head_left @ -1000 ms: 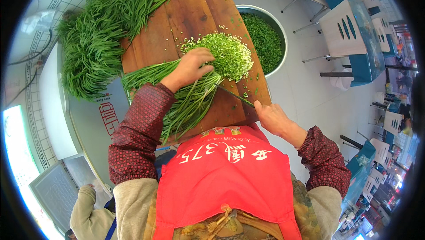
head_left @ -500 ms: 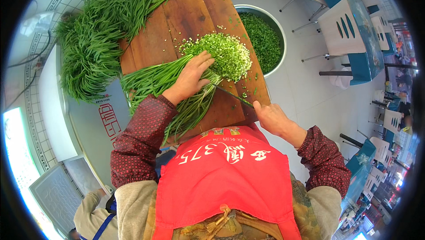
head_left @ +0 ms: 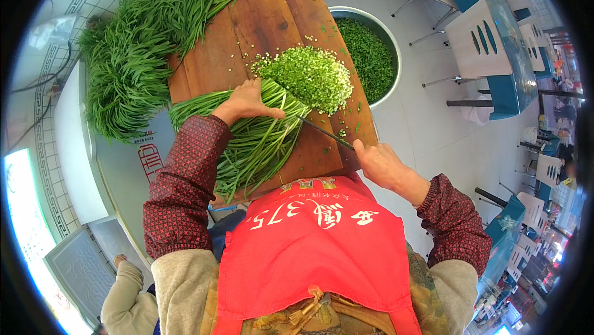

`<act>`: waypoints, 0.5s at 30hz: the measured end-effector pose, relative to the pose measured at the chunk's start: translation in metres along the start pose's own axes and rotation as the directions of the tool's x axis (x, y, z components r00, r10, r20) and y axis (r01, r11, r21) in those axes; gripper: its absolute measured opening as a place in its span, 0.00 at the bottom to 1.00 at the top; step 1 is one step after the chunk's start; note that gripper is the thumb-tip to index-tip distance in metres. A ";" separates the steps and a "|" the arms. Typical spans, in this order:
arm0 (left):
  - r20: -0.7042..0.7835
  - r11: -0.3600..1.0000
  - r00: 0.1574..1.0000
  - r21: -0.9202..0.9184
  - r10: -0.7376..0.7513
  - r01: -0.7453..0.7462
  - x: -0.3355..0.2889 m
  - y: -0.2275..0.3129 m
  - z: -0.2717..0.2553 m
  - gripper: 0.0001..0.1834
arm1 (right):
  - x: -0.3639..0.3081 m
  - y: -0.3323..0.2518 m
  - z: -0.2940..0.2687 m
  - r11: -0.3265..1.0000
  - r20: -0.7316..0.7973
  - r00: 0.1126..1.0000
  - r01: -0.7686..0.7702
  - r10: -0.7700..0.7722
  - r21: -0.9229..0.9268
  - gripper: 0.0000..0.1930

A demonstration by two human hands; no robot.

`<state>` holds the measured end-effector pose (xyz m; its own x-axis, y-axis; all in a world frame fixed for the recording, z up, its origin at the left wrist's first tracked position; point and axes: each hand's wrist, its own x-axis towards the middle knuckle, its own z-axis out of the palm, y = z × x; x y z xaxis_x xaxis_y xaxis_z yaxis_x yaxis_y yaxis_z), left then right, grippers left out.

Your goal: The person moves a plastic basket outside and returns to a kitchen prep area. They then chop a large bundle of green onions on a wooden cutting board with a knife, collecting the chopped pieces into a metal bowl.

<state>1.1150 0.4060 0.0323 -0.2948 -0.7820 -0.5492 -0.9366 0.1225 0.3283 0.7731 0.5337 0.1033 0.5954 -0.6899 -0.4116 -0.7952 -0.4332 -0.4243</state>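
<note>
A bundle of long green chives (head_left: 260, 149) lies across the near end of a wooden cutting board (head_left: 260, 19). My left hand (head_left: 247, 101) rests on top of the bundle, its thumb spread away from the fingers. My right hand (head_left: 378, 165) is closed around the handle of a knife (head_left: 328, 133). The blade points up and left, its tip side by the cut end of the bundle; the handle is mostly hidden in my fist. Just beyond the blade is a heap of chopped chives (head_left: 309, 78), pale green and white.
More uncut chives (head_left: 127, 81) are piled at the left and far left of the board. A round metal basin (head_left: 396, 75) of dark green chopped pieces stands beyond the right edge. Chairs (head_left: 476, 44) and blue tables (head_left: 513, 90) are to the right. Another person's sleeve (head_left: 127, 292) shows at lower left.
My left hand has drawn back leftward along the bundle, away from the cut end, and its thumb now stands apart. The right hand and the knife have hardly moved. The other person's arm has shifted.
</note>
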 end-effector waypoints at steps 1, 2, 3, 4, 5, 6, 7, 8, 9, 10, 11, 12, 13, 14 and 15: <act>0.001 1.000 1.000 0.007 0.009 -0.009 -0.002 0.003 0.002 0.74 | 0.000 -0.001 -0.001 1.000 -0.018 1.000 0.001 -0.001 -0.002 0.10; 0.002 1.000 1.000 0.014 0.018 -0.018 -0.005 0.008 0.004 0.74 | 0.001 -0.001 -0.001 1.000 -0.014 1.000 -0.001 0.001 -0.001 0.10; -0.004 0.999 1.000 0.031 0.024 -0.024 -0.008 0.012 0.005 0.74 | 0.001 -0.002 -0.002 1.000 -0.009 1.000 -0.004 0.003 -0.001 0.11; -0.050 0.995 0.998 0.102 0.023 -0.018 -0.012 0.018 0.010 0.70 | 0.002 -0.002 -0.003 1.000 -0.002 1.000 -0.004 0.004 -0.001 0.11; -0.101 0.988 0.994 0.151 0.046 -0.031 -0.017 0.025 0.015 0.66 | 0.002 -0.003 -0.004 1.000 0.006 1.000 -0.004 0.004 -0.001 0.11; -0.138 0.987 0.989 0.158 0.053 -0.031 -0.021 0.030 0.019 0.65 | 0.003 -0.004 -0.005 1.000 0.010 1.000 0.003 -0.003 0.003 0.12; -0.164 0.983 0.985 0.179 0.053 -0.023 -0.025 0.035 0.023 0.64 | 0.003 -0.004 -0.006 1.000 0.011 1.000 0.003 -0.003 -0.002 0.12; -0.218 0.985 0.974 0.172 0.056 -0.018 -0.028 0.039 0.027 0.64 | 0.004 -0.005 -0.007 1.000 0.012 1.000 0.009 -0.009 -0.002 0.12; -0.217 0.986 0.975 0.169 0.042 -0.005 -0.029 0.041 0.029 0.64 | 0.005 -0.005 -0.009 1.000 0.010 1.000 0.015 -0.015 -0.003 0.12; -0.202 0.985 0.979 0.169 0.022 0.013 -0.030 0.042 0.030 0.64 | 0.005 -0.005 -0.010 1.000 0.011 1.000 0.013 -0.013 0.001 0.11; -0.184 0.984 0.983 0.173 -0.001 0.033 -0.030 0.043 0.029 0.64 | 0.005 -0.006 -0.011 1.000 0.013 1.000 0.011 -0.011 0.003 0.11; -0.167 0.983 0.986 0.180 -0.004 0.034 -0.029 0.042 0.028 0.64 | 0.006 -0.006 -0.011 1.000 0.035 0.999 0.003 -0.003 0.009 0.11; -0.164 0.989 0.986 0.144 -0.013 0.037 -0.027 0.042 0.026 0.65 | 0.006 -0.006 -0.012 1.000 0.035 0.999 -0.005 0.005 0.013 0.11; -0.134 0.993 0.990 0.107 -0.034 0.049 -0.025 0.042 0.023 0.66 | 0.006 -0.006 -0.012 1.000 0.056 0.998 -0.019 0.018 0.018 0.11; -0.094 0.994 0.993 0.075 -0.069 0.077 -0.023 0.043 0.021 0.67 | 0.006 -0.006 -0.012 0.999 0.079 0.996 -0.033 0.031 0.024 0.10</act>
<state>1.0777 0.4420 0.0428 -0.2100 -0.8425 -0.4961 -0.9679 0.1075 0.2271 0.7802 0.5248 0.1129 0.5780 -0.6550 -0.4867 -0.8112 -0.3963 -0.4301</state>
